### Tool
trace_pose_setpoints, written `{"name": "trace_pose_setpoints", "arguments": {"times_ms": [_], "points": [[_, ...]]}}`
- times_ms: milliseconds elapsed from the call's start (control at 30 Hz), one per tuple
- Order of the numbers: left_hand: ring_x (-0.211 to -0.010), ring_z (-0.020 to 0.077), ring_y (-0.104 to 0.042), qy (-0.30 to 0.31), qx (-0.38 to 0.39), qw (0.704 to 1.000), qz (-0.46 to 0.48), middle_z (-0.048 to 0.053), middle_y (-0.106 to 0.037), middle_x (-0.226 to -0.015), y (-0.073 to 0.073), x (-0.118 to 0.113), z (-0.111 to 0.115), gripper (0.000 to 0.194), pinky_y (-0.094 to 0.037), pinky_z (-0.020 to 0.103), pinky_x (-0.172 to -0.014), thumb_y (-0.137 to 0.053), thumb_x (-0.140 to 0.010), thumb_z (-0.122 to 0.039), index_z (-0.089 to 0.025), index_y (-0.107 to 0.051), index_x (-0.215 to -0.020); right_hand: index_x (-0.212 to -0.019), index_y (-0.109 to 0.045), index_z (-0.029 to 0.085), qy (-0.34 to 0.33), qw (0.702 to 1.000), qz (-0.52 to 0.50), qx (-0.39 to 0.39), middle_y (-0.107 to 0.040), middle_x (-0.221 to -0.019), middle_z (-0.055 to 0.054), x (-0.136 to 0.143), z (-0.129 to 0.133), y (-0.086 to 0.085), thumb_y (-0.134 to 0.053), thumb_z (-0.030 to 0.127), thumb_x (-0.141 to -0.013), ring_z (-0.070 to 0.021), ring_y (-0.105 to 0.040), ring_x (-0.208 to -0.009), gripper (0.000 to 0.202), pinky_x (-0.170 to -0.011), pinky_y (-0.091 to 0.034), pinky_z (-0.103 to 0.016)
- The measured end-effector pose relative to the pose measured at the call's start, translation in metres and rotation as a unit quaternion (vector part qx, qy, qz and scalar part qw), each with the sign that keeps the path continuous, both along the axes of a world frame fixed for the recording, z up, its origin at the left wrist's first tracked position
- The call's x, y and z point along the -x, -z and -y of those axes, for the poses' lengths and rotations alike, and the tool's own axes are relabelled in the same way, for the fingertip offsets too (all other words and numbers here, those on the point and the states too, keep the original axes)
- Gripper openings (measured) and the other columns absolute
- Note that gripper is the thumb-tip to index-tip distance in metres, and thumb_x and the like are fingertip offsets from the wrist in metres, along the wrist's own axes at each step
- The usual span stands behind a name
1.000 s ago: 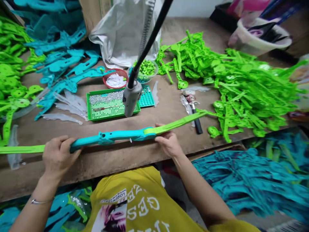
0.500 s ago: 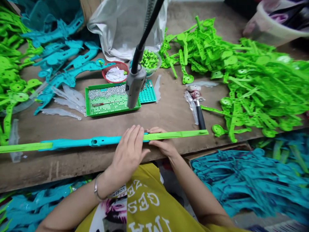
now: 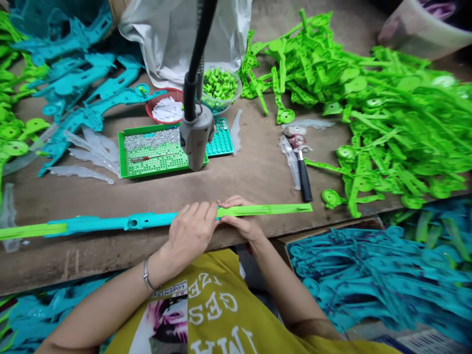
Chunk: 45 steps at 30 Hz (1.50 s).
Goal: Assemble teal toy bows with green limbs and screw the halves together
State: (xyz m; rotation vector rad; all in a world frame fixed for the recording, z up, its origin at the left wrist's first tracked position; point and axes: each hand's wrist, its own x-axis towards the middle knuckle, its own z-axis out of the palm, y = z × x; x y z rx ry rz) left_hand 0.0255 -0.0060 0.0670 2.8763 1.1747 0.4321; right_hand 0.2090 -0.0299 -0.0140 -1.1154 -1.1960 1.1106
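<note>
A long plastic toy bow (image 3: pixel 106 223), blue in the middle with green limbs, lies edge-on across the front of the table. My left hand (image 3: pixel 193 231) is closed over the blue part, its fingers bent over the top near the right-hand joint. Just beside it, my right hand (image 3: pixel 243 221) grips the joint with the right green limb (image 3: pixel 269 209), thumb in front and fingers behind. The two hands touch or nearly touch. Their fingertips are partly hidden by the bow, and its left end runs out of view.
An electric screwdriver (image 3: pixel 196 137) hangs over a green tray (image 3: pixel 147 169) of small metal parts. Behind are a red basket (image 3: pixel 149 110) and a bowl of green pieces (image 3: pixel 221 91). A black-handled hammer (image 3: pixel 304 177) lies right, near a heap of green parts (image 3: pixel 398 118). Blue parts (image 3: pixel 361 270) fill a box below.
My left hand's fingers, straighter before, are now bent over the bow. Both hands sit closer together at the joint. The view has shifted slightly.
</note>
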Motion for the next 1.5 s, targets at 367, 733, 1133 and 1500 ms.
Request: {"name": "trace_pose_setpoints", "arguments": {"times_ms": [367,733,1133,1500], "points": [[-0.086,0.0257,-0.057,0.002,0.056,0.998,-0.039,0.008,-0.063,-0.096,-0.014,-0.021,0.001,0.034,-0.041,0.040,-0.071,-0.061,-0.091,-0.044,-0.015,-0.056,-0.110,-0.098,-0.069,0.027,0.043,0.996,0.042,-0.062,-0.069,-0.094,-0.004,-0.037,0.016,-0.025,-0.086,0.036,-0.070,-0.0212,-0.065,-0.096,0.034,-0.086,-0.055,-0.040],[-0.070,0.0183,-0.051,0.087,0.003,0.990,0.115,0.002,-0.056,-0.075,0.012,-0.046,-0.003,0.019,-0.035,0.033,-0.064,-0.043,-0.101,-0.021,-0.019,-0.054,-0.086,-0.084,-0.071,0.025,0.069,0.986,0.125,-0.085,-0.071,-0.079,-0.003,-0.036,0.015,-0.048,-0.080,0.032,-0.076,-0.0206,-0.067,-0.079,0.014,-0.073,-0.056,-0.037],[-0.078,0.0207,-0.055,0.088,0.041,0.990,0.104,0.003,-0.061,-0.083,0.005,-0.050,-0.006,0.022,-0.036,0.034,-0.068,-0.048,-0.100,-0.037,-0.019,-0.055,-0.090,-0.090,-0.072,0.025,0.070,0.989,0.104,-0.080,-0.071,-0.085,-0.003,-0.054,0.019,-0.058,-0.079,0.025,-0.078,-0.0188,-0.066,-0.082,0.014,-0.075,-0.054,-0.035],[-0.078,0.0214,-0.056,0.070,0.013,0.988,0.138,0.004,-0.061,-0.080,0.004,-0.064,-0.003,0.024,-0.036,0.035,-0.069,-0.043,-0.102,-0.033,-0.017,-0.056,-0.090,-0.095,-0.069,0.024,0.074,0.987,0.126,-0.072,-0.070,-0.091,-0.006,-0.055,0.020,-0.063,-0.077,0.035,-0.078,-0.0211,-0.067,-0.086,0.021,-0.077,-0.056,-0.038]]}}
